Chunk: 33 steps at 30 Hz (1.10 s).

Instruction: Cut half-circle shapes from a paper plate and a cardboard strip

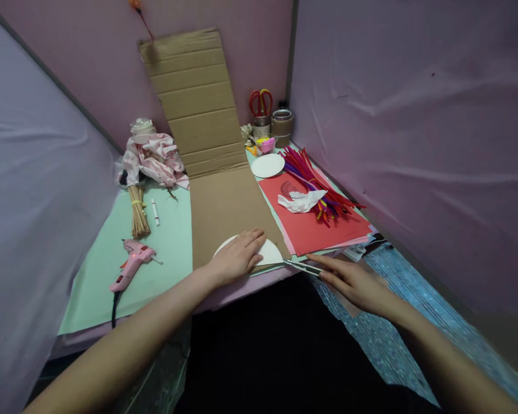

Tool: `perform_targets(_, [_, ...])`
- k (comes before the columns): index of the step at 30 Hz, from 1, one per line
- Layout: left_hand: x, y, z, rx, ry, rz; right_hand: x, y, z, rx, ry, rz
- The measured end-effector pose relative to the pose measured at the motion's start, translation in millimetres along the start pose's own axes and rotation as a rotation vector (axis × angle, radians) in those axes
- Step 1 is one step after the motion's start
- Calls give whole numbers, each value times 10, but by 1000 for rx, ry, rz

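My left hand lies flat on a white half-round piece of card, fingers stretched out, pressing it onto the brown cardboard. The card's straight side runs along the near edge of the cardboard. In my right hand is a slim craft knife with a pale, dark-striped handle. Its metal tip touches or almost touches the right corner of the white card. The thumb and fingers close around the far end of the handle.
A pink glue gun, a marker and a bundle of sticks lie left. Red paper with pipe cleaners and crumpled tissue is right. Behind are a white oval, scissors and crumpled cloth.
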<state>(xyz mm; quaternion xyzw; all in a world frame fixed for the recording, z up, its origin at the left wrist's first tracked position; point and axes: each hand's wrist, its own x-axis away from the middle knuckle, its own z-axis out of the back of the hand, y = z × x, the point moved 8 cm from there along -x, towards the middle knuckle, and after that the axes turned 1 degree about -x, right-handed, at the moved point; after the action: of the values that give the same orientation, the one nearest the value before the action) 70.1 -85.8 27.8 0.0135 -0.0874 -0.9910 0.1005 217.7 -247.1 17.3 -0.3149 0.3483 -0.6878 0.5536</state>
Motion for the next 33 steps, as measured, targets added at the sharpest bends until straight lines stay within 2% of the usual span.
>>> perform_targets(4, [12,18,-67,-31,11,-9,48,-28,-119,-28,-78,43])
perform_targets(10, [0,8,-84,-10,17,6,107,29,-115,-22,-53,25])
perform_targets(33, [-13,-3,-122,-51,-55,12,71,-22,-187,-92,-37,36])
